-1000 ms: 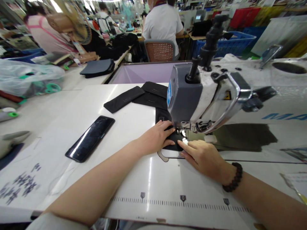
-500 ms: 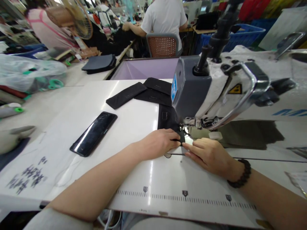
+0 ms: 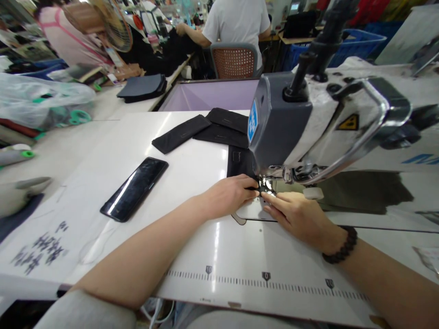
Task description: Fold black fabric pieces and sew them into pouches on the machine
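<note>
A black fabric piece [image 3: 239, 161] lies beneath the presser foot [image 3: 265, 182] of a sewing machine [image 3: 279, 123]. My left hand [image 3: 230, 194] is closed on its near edge, thumb and fingers pressed together just left of the foot. From the other side my right hand [image 3: 302, 217], with a dark braided bracelet [image 3: 344, 246] at the wrist, pinches the fabric's near corner. Its index fingertip almost meets the left fingertips. Both hands partly cover the fabric, so the exact grip is hard to see.
Several black fabric pouches [image 3: 181, 133] lie behind my left hand. A phone [image 3: 135, 188] rests on the white table [image 3: 192, 173]. Olive fabric [image 3: 363, 189] lies under the machine arm. Farther back are a clear plastic bag [image 3: 41, 98], a blue basket [image 3: 356, 48] and a seated co-worker [image 3: 236, 23].
Both hands have moved slightly forward, carrying the black fabric's near edge closer to the presser foot. The view has shifted a little; the phone and pouches stay put on the table.
</note>
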The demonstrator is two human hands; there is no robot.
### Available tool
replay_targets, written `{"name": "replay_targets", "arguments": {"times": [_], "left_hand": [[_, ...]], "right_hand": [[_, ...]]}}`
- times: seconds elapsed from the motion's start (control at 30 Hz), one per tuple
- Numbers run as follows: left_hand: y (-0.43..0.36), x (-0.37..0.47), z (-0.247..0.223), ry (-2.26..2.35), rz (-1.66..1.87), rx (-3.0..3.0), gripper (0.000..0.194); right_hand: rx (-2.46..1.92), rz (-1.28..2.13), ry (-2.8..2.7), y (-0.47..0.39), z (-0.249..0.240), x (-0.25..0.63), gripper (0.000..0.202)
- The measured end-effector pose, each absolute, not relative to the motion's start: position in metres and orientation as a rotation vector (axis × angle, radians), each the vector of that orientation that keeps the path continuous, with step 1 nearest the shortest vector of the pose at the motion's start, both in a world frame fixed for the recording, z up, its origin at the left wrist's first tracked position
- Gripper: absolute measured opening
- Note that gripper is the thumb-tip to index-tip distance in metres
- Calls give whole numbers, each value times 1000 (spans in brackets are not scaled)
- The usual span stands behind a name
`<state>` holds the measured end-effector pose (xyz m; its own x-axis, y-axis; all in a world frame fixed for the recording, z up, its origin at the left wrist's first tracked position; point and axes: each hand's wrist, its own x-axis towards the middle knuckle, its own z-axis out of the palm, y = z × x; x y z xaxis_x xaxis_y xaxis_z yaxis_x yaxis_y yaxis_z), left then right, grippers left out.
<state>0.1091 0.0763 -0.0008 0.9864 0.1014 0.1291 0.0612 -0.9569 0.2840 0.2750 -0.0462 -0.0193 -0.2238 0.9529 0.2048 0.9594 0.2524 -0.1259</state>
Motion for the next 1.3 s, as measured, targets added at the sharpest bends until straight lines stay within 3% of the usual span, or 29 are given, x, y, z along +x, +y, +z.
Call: {"name": "replay_targets", "arguments": {"times": [0.83,1.13,1.3], "left_hand": [[87,115,-11,231,330,2863,20],[64,110,5,387,141,2917,23],[44,104,12,230,17,2982,19]], "right_hand": [[-1821,64,-2248,-44,-17,271,34],[-1699,204,-1985,-51,-9,281,32],[-1665,238,-2060,-55,-7,282,31]]}}
